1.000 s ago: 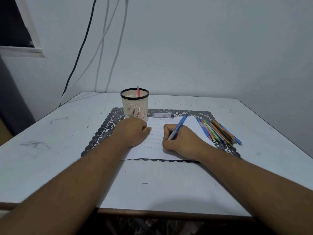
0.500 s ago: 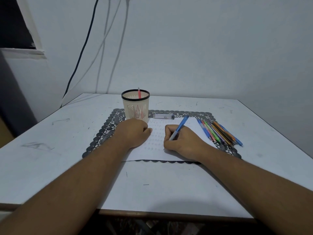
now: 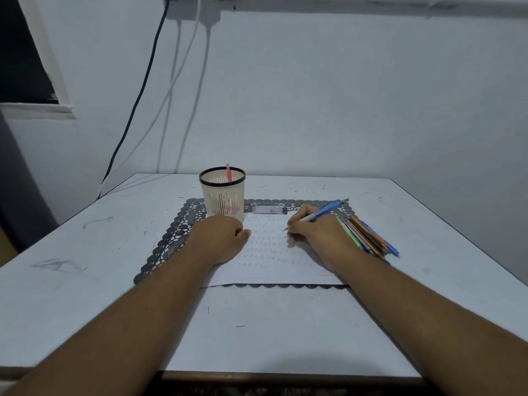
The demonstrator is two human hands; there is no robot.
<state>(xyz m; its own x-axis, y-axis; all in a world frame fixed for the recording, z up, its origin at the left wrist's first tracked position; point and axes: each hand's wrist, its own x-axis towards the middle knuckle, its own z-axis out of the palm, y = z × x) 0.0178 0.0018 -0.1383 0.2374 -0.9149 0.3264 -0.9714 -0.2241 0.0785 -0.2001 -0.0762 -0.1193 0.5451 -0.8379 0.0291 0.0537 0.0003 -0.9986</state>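
Head view: looking down at a sheet of paper (image 3: 265, 254) lying on a dark lace mat (image 3: 171, 238).
Left hand (image 3: 220, 238): resting on the sheet's left edge, fingers curling into a fist, gripping nothing.
Pen cup (image 3: 223, 200): standing just behind the sheet's left corner.
Right hand (image 3: 317, 237): pinching the blue pen (image 3: 324, 212), its tip pointing down at the sheet's right half.
Loose pens (image 3: 367, 235): lying just right of the sheet.

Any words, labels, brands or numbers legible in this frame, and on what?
Nothing here reads clearly.
Paper: rows of small handwritten marks, too small and blurred to read.
Small pale object by the cup: any label too blurred.
Blue pen in the right hand: no legible print.
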